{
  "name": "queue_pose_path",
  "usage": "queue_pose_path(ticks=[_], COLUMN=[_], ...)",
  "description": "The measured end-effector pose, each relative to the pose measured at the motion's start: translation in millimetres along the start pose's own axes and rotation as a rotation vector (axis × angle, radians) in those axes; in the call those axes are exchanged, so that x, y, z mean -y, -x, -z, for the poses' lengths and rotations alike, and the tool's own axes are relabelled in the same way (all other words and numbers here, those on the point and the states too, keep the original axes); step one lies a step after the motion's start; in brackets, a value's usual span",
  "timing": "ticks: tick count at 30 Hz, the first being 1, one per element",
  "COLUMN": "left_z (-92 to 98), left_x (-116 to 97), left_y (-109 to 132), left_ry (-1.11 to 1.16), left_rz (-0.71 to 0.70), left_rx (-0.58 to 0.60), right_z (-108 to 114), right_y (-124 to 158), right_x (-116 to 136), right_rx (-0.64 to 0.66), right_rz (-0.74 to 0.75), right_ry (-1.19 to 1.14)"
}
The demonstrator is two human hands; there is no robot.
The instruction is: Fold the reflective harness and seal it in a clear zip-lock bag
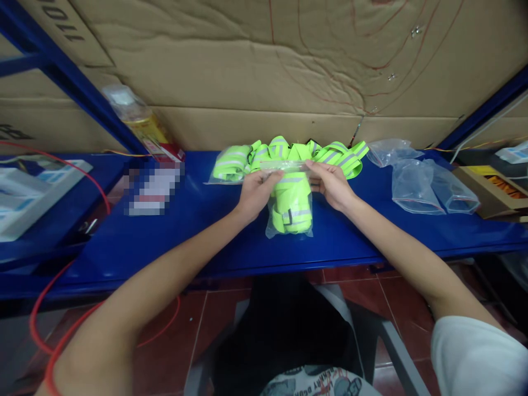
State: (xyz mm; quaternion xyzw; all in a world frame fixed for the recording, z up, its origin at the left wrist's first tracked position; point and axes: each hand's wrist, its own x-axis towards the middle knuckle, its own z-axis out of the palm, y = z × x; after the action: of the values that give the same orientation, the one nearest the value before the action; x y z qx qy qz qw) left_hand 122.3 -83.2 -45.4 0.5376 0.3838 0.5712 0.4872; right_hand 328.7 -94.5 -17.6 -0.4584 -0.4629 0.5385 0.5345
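Both hands hold the top edge of a clear zip bag (310,224) at the front of the blue shelf. Inside the bag lies a folded neon-yellow reflective strap (291,198) with grey stripes and a black buckle. My left hand (256,193) pinches the bag's upper left corner, thumb on top. At the upper right corner my right hand (333,184) is closed on the same edge. Behind the hands are more reflective straps (340,157), loose and bunched. Left of them sits another bagged reflective strap (231,164).
Several clear plastic bags (416,187) lie at right on the blue shelf (198,242), near an open cardboard box (490,190). A bottle (138,118) stands at the back left. A red hose (41,308) loops at left. Cardboard (226,77) forms the back wall.
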Motion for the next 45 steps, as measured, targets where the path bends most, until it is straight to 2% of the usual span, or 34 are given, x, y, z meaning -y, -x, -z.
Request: queue_pose_path(ticks=[12, 24, 36, 45], left_z=[0.0, -2.6, -1.2, 7.9], left_x=[0.9, 2.5, -5.0, -6.1], left_y=[-2.3, 0.9, -1.9, -13.2], left_ry=[0.152, 0.17, 0.211, 0.117], left_rz=[0.085, 0.012, 0.013, -0.068], left_rx=[-0.028, -0.049, -0.114, -0.162], right_z=[2.5, 7.8, 11.2, 15.5], right_y=[-2.7, -6.8, -9.6, -10.5], right_x=[0.1, 3.3, 1.9, 2.8], right_rx=[-0.011, 0.003, -0.028, -0.007], right_rz=[-0.008, -0.134, 0.03, 0.092], right_ry=[-0.097, -0.141, -0.083, -0.051])
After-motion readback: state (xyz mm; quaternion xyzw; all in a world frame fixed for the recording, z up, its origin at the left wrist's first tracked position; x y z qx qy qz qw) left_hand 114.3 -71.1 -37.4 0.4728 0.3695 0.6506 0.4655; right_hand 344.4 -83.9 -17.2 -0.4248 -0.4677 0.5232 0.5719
